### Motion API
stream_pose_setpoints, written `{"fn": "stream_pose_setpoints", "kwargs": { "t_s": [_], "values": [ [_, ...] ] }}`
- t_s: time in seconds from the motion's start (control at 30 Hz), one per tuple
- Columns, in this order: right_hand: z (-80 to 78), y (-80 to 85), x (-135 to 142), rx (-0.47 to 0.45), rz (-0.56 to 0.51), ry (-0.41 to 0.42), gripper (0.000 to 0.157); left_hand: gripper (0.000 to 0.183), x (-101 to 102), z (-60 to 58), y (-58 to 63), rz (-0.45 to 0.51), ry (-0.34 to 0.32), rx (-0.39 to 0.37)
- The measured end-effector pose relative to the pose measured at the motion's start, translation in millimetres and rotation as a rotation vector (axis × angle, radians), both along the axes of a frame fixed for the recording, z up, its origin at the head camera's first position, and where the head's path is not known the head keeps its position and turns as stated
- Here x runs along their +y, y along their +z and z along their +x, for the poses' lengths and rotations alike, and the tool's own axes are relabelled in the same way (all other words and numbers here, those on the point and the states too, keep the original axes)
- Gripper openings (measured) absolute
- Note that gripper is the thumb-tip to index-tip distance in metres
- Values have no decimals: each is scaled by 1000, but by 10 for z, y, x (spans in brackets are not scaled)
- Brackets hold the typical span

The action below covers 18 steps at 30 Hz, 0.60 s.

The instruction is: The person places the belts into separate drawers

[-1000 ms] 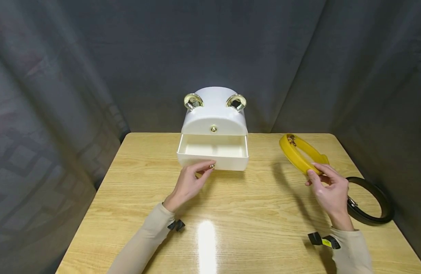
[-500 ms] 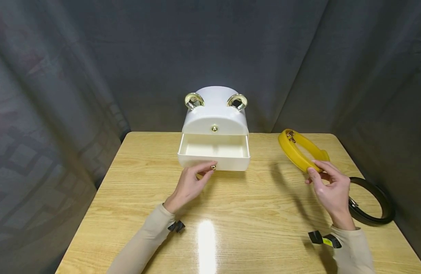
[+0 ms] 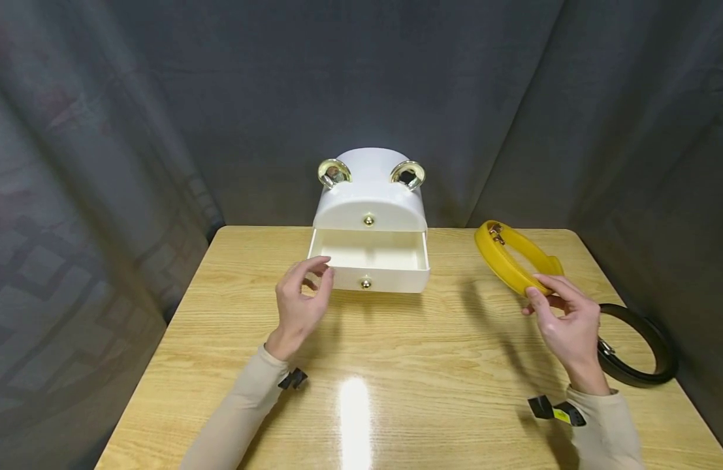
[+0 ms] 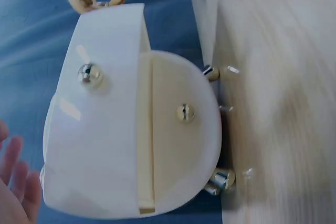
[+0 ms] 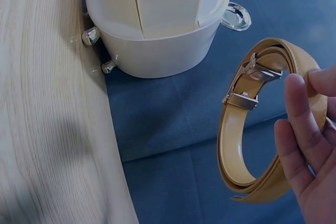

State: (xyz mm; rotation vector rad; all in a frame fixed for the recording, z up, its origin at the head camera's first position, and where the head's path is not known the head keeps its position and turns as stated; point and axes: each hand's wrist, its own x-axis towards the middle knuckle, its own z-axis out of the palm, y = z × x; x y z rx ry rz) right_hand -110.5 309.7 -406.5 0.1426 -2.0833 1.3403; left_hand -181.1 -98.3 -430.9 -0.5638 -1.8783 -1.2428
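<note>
At the back middle of the table stands a white storage box [image 3: 373, 176] with gold ring ears. Its lower drawer [image 3: 396, 281] is pulled out and bare inside; the upper drawer is closed. My left hand [image 3: 302, 303] hovers by the drawer's left front corner, fingers loosely bent, off the gold knob [image 3: 366, 284]. In the left wrist view its fingertips [image 4: 18, 171] hold nothing. My right hand [image 3: 569, 326] pinches a coiled yellow belt [image 3: 508, 264] above the table at the right. The belt's metal buckle [image 5: 254, 77] shows in the right wrist view.
A coiled black belt [image 3: 643, 346] lies on the table's right side, beside my right wrist. Dark grey curtains [image 3: 267, 117] hang behind the wooden table [image 3: 249, 261] and along both sides.
My left hand has let go of the drawer knob and moved left. The drawer stays pulled out. My right hand keeps the yellow belt raised, with only a slight shift.
</note>
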Motion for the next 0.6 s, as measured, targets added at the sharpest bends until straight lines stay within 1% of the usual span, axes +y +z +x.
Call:
{"fn": "stream_pose_setpoints", "kwargs": {
  "t_s": [0.07, 0.1, 0.17, 0.3, 0.43, 0.5, 0.6],
  "values": [
    [4, 1, -1, 20, 9, 4, 28, 18, -44, -22, 21, 37, 54, 28],
    [4, 0, -1, 30, 14, 7, 28, 18, -65, -31, 28, 51, 72, 22],
    [10, 3, 1, 56, 21, 18, 29, 20, -98, -42, 34, 90, 80, -16],
    [-6, -12, 3, 101, 16, 50, 30, 31, -144, -78, 6, 149, 46, -159],
    [-21, -14, -12, 114, 15, 69, 30, 38, -168, -114, -35, 172, -4, -308],
    [-24, -9, -23, 112, 24, 70, 30, 39, -177, -134, -64, 170, -24, -354],
    [-26, 3, -41, 107, 36, 70, 31, 40, -188, -157, -102, 160, -43, -402]
  ]
}}
